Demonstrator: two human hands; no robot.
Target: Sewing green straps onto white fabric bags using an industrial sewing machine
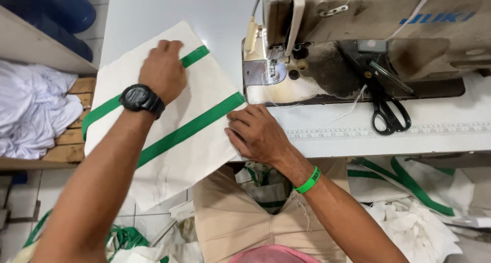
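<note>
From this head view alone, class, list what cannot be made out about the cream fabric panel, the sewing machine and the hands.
- Cream fabric panel with green stripes: its near edge hangs off the white table; the left hand and forearm cover part.
- Beige sewing machine: top cut off by the frame edge; needle too small to see.
- Right hand: the panel corner beneath its fingers is hidden.
- Black scissors: blade tips lost against the dark machine bed.

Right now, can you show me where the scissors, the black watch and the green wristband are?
scissors (389, 117): head view, on the black handle loops.
black watch (137, 97): head view, on the round face, at the left wrist.
green wristband (309, 181): head view, on the band's middle, at the right wrist.
</note>
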